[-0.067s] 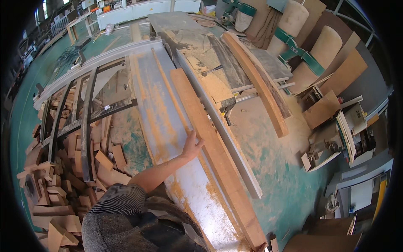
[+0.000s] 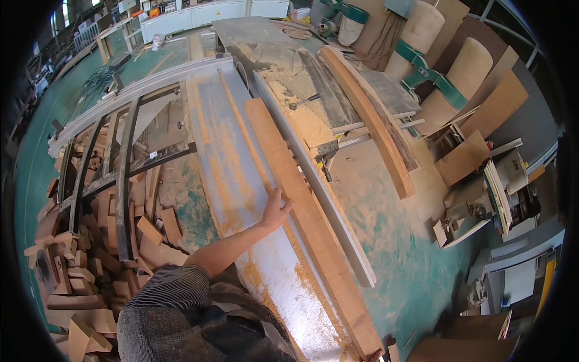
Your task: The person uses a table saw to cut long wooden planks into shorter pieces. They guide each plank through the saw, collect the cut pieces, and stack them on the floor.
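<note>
A long wooden board [image 2: 313, 223] lies lengthwise on the dusty metal sliding table [image 2: 232, 163] of a saw. About halfway along it, my left hand [image 2: 276, 209] is closed against the board's left edge, its fingertips at the wood. The bare forearm comes from a striped sleeve at lower left. A tiny skin-coloured patch at the board's near end, by the bottom rim, may be my right hand [image 2: 376, 355]; its fingers cannot be made out. To the right of the board runs a straight metal fence [image 2: 316, 184], parallel to it.
Offcuts [image 2: 81, 283] are heaped at left beneath a dark metal frame [image 2: 125, 175]. Sawdust [image 2: 295, 96] covers the machine top beyond the fence. Another long beam [image 2: 368, 114] rests there at an angle. Dust-collector bags [image 2: 461, 75] and leaning panels [image 2: 497, 105] stand at far right.
</note>
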`<state>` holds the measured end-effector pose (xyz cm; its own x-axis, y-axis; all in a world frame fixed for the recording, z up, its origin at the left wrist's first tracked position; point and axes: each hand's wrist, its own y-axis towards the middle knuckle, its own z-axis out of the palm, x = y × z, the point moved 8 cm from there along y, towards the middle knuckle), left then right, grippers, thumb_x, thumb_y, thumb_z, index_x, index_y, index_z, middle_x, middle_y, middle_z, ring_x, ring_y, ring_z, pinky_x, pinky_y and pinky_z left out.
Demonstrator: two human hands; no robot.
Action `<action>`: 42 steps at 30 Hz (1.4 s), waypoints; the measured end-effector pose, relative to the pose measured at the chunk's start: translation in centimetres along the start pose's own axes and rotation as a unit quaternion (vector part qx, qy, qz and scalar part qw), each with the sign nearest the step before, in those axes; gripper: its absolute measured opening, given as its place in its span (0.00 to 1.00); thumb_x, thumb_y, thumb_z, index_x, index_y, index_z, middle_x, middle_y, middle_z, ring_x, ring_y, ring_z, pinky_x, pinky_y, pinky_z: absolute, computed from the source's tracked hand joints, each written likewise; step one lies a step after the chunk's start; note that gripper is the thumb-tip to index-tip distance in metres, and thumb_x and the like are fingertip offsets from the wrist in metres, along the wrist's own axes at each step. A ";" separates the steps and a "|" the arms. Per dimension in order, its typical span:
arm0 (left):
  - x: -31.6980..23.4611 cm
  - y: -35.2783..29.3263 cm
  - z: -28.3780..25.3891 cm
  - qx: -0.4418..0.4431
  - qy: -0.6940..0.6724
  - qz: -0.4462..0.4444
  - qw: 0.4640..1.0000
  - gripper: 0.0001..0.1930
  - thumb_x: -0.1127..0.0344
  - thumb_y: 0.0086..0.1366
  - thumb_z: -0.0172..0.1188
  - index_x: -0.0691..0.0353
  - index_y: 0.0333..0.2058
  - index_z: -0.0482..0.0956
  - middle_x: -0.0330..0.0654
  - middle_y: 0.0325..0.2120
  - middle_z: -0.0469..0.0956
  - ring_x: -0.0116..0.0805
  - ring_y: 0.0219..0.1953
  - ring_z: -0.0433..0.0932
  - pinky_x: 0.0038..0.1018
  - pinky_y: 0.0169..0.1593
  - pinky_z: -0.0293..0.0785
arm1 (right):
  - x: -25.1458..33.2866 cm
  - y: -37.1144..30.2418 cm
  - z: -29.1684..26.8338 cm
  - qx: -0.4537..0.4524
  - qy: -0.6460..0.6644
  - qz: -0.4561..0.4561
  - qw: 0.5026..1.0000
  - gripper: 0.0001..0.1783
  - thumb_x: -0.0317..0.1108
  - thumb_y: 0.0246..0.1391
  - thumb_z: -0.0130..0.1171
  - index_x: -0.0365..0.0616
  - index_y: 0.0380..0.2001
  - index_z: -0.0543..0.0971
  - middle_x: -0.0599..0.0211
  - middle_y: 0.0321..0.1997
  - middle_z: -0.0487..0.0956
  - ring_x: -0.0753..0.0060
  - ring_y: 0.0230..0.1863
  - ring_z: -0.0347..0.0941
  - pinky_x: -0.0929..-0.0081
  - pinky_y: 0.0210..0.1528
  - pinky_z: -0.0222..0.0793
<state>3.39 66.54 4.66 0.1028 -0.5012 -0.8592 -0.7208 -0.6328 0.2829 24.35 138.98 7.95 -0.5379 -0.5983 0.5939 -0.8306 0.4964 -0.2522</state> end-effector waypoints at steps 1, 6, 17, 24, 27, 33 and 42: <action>-0.2 0.0 0.6 0.011 -0.027 -0.016 0.999 0.28 0.63 0.65 0.63 0.66 0.60 0.65 0.55 0.51 0.74 0.52 0.51 0.77 0.38 0.51 0.77 | -1.0 0.6 0.0 0.004 -0.007 0.013 1.000 0.30 0.60 0.55 0.61 0.37 0.32 0.81 0.63 0.24 0.75 0.68 0.25 0.70 0.67 0.28 0.68; 1.8 -0.1 2.9 0.047 -0.249 -0.088 0.963 0.24 0.68 0.69 0.59 0.67 0.61 0.64 0.47 0.48 0.77 0.37 0.48 0.80 0.31 0.47 0.79 | -4.4 3.3 1.4 0.029 -0.034 0.060 0.997 0.32 0.63 0.56 0.60 0.38 0.30 0.81 0.65 0.22 0.75 0.68 0.24 0.69 0.66 0.27 0.67; -2.9 -0.1 1.6 0.012 -0.059 0.050 0.997 0.24 0.63 0.73 0.53 0.70 0.61 0.62 0.60 0.57 0.68 0.63 0.59 0.68 0.47 0.61 0.66 | -7.8 5.0 2.1 0.044 -0.068 0.142 0.987 0.38 0.69 0.57 0.56 0.39 0.25 0.82 0.68 0.17 0.74 0.69 0.21 0.68 0.66 0.25 0.64; -3.0 4.2 1.1 -0.008 -0.031 0.095 0.995 0.16 0.63 0.74 0.49 0.69 0.52 0.65 0.60 0.56 0.66 0.65 0.52 0.69 0.49 0.54 0.67 | -6.1 6.7 2.9 0.049 -0.054 0.095 0.993 0.40 0.71 0.59 0.54 0.39 0.20 0.81 0.71 0.14 0.69 0.71 0.18 0.64 0.68 0.22 0.60; -1.3 5.4 1.6 -0.011 0.012 0.103 0.995 0.16 0.62 0.74 0.48 0.69 0.52 0.65 0.60 0.57 0.66 0.65 0.50 0.70 0.50 0.52 0.68 | -6.7 8.4 4.6 0.045 -0.079 0.057 0.994 0.39 0.69 0.60 0.54 0.40 0.20 0.79 0.72 0.14 0.67 0.73 0.18 0.62 0.68 0.22 0.58; 1.8 7.8 1.6 -0.045 0.027 0.091 0.994 0.15 0.63 0.73 0.49 0.70 0.50 0.67 0.60 0.58 0.65 0.66 0.49 0.70 0.51 0.51 0.69 | -2.9 8.2 7.2 0.146 -0.080 -0.044 0.985 0.34 0.63 0.63 0.54 0.43 0.18 0.74 0.73 0.14 0.64 0.76 0.18 0.59 0.69 0.21 0.55; 3.4 12.1 -0.2 -0.069 0.052 0.118 0.989 0.12 0.66 0.73 0.48 0.71 0.47 0.67 0.60 0.56 0.66 0.64 0.46 0.71 0.48 0.49 0.70 | 1.7 7.6 10.5 0.076 -0.148 -0.134 0.977 0.28 0.55 0.68 0.52 0.38 0.28 0.78 0.55 0.22 0.73 0.55 0.24 0.69 0.57 0.28 0.64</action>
<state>-4.84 57.03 5.27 0.0186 -0.6978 -0.7160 -0.6335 -0.5623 0.5315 15.60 135.11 -0.98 -0.2966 -0.8613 0.4125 -0.9472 0.2102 -0.2421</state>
